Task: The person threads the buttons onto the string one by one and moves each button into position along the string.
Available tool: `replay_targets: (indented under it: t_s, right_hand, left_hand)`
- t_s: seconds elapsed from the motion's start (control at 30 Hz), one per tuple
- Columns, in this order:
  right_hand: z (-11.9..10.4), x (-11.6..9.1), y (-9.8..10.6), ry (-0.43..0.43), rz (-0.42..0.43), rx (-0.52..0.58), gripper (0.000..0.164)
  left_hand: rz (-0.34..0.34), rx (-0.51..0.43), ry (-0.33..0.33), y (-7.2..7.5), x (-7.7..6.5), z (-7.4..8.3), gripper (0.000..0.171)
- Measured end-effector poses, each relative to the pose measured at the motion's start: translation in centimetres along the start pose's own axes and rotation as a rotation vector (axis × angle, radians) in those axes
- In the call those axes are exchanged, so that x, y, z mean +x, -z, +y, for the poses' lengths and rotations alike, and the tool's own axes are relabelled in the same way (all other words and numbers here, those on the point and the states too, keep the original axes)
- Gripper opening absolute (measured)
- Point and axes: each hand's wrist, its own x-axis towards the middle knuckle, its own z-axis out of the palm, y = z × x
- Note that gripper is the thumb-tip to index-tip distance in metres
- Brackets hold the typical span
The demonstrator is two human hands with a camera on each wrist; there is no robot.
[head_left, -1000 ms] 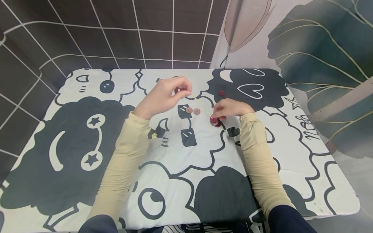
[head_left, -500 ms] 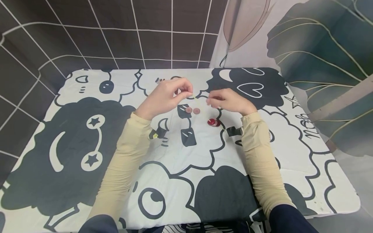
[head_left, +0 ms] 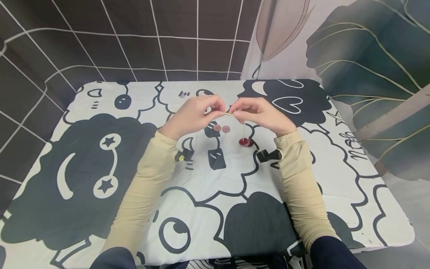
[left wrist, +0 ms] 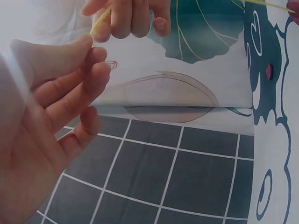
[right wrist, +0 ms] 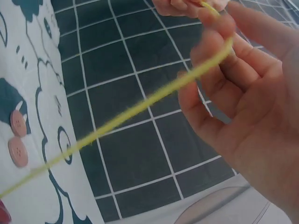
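Note:
My left hand [head_left: 195, 116] pinches the end of a yellow yarn [right wrist: 140, 108] between thumb and forefinger. Close beside it, my right hand [head_left: 265, 114] pinches the same yarn, with a short piece stretched between the fingertips. From the right hand the yarn runs down to a small cluster of red buttons [head_left: 244, 142] on the cloth; whether it passes through them is too small to tell. Two pink buttons [head_left: 221, 129] lie flat beneath the hands; the right wrist view shows holes in the nearer pink button [right wrist: 18, 151]. A lone red button [left wrist: 269, 71] shows in the left wrist view.
A table cover [head_left: 201, 220] with black-and-white cartoon prints lies under everything. Behind it hangs a dark grid-patterned curtain [head_left: 134, 52], with a leaf-patterned curtain [head_left: 373, 74] on the right. Black wrist straps [head_left: 267, 155] sit near the sleeves.
My right hand has left the red buttons and moved up and left to meet the left hand at the yarn's end. The left hand has shifted only slightly right.

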Motion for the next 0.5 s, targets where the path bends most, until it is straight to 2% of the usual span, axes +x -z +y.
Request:
replay_targets:
  t_s: [0.17,0.27,0.33,0.43,0.5]
  right_hand:
    - [0.1,0.2,0.1,-0.025,-0.002,-0.068,0.009]
    - [0.2,0.2,0.2,-0.018,-0.031,-0.096,0.009]
    - [0.3,0.2,0.3,-0.023,-0.034,-0.102,0.009]
    - [0.4,0.1,0.4,-0.031,-0.033,-0.104,0.010]
    - [0.6,0.0,0.4,-0.031,-0.033,-0.106,0.010]
  left_hand:
    - [-0.055,0.001,0.006,-0.2,0.1,-0.3,0.008]
    - [-0.126,-0.046,0.082,-0.3,0.2,-0.6,0.015]
    - [-0.216,-0.087,0.172,-0.6,0.3,-1.1,0.027]
    - [-0.407,-0.110,0.297,-1.6,0.3,-2.4,0.046]
    - [-0.521,-0.085,0.339,-2.5,0.2,-3.3,0.057]
